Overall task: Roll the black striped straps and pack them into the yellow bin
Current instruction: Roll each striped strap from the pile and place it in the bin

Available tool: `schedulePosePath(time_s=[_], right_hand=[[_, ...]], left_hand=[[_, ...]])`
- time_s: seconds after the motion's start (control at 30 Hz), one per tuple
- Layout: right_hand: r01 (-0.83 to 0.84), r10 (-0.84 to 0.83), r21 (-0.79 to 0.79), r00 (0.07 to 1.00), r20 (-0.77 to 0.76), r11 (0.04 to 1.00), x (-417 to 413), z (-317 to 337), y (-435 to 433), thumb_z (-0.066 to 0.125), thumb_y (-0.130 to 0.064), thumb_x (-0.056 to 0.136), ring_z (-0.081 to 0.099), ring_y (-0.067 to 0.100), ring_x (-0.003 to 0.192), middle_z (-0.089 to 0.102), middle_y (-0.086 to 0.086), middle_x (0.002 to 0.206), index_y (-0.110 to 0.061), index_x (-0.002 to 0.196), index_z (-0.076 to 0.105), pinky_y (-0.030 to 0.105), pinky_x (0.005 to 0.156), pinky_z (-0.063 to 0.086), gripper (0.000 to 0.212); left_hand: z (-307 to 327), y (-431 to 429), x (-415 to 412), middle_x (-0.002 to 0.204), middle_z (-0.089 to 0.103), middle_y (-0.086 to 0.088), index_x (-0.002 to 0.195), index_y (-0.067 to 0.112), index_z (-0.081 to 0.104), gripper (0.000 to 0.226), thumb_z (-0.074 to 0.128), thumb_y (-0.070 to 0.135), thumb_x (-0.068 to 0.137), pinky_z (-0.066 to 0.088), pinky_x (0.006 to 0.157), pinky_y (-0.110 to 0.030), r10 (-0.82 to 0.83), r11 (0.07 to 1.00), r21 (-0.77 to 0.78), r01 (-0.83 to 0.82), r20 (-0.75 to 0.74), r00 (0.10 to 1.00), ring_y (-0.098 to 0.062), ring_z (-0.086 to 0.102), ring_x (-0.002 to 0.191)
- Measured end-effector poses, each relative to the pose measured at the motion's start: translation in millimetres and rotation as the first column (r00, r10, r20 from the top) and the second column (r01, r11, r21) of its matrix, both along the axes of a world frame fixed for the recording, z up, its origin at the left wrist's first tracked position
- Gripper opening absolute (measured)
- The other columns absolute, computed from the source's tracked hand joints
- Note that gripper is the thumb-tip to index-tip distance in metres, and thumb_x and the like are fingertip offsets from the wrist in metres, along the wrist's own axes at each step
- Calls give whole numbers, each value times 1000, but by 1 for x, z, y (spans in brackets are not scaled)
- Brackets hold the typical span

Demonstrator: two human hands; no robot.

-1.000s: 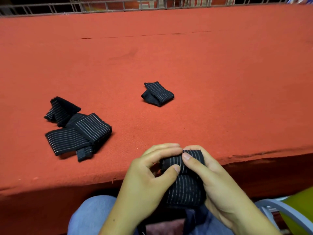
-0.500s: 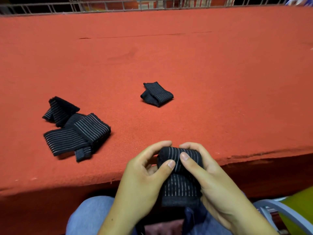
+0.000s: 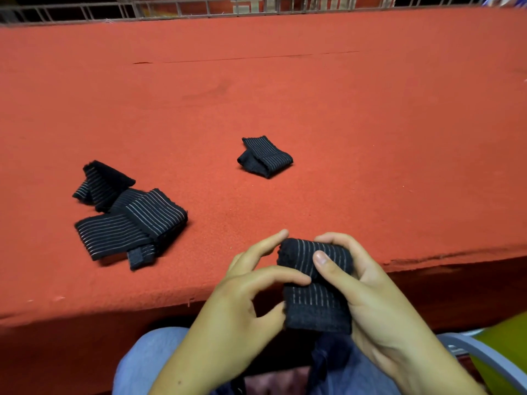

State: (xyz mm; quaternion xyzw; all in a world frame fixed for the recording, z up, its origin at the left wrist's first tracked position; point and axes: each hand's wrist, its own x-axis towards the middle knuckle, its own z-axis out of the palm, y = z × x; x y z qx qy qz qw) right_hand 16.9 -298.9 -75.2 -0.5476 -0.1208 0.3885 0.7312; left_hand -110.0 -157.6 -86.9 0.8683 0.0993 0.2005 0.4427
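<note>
Stretching wide, red felt table (image 3: pixel 342 124), rolled strap (image 3: pixel 313 306) held, railing (image 3: pixel 182 15) behind

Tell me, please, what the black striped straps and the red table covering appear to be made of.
The strap being rolled looks like soft woven elastic fabric, matte black with thin pale stripes; it bends tightly and its end looks fuzzy. The red table covering looks like felt or short-pile carpet: matte, fibrous, its front edge frayed.

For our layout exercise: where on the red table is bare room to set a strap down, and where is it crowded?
Bare: the table right of the folded strap, and the far strip before the railing. Crowded: the left, around the strap pile.
</note>
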Motion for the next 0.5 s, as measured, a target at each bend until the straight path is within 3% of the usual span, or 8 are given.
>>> schedulePosePath(time_s=[0.07,0.2,0.27,0.37,0.5], right_hand=[[-12,12,-8,1000,-1,1000,-1,2,0,73,-22,84,71,27,79,75,18,99,-21,110,69,38,65,61,26],[-5,6,-36,1000,25,999,-3,2,1,73,-23,84,70,31,86,74,25,109,-23,108,71,42,79,56,24],[-10,11,-37,1000,19,999,-2,3,0,72,-20,85,69,32,87,73,26,111,-22,109,72,40,77,56,24],[-38,37,-21,999,-6,999,-2,5,0,70,-17,86,72,33,89,74,26,111,-20,109,74,36,69,60,23],[-83,83,9,996,-30,997,-2,4,0,59,-8,96,76,37,101,76,20,112,-16,106,77,37,70,64,22]], left_hand=[[2,-2,2,154,41,31,102,43,76,43,83,6,81,33,113,-16,36,999,18,-36,24,999,-6,38,146],[4,-3,4,150,47,28,95,41,78,34,85,10,81,41,112,-35,48,997,-57,-46,39,998,-9,47,141],[4,-4,5,147,50,28,94,41,78,33,85,12,80,41,112,-37,54,996,-67,-51,47,997,-8,49,140],[3,-5,5,144,54,26,93,40,77,29,85,17,78,41,112,-29,76,992,-103,-67,82,994,-7,52,137],[1,-5,5,143,57,21,97,39,75,19,77,39,79,43,110,-32,71,987,-149,-52,124,990,-11,54,136]])
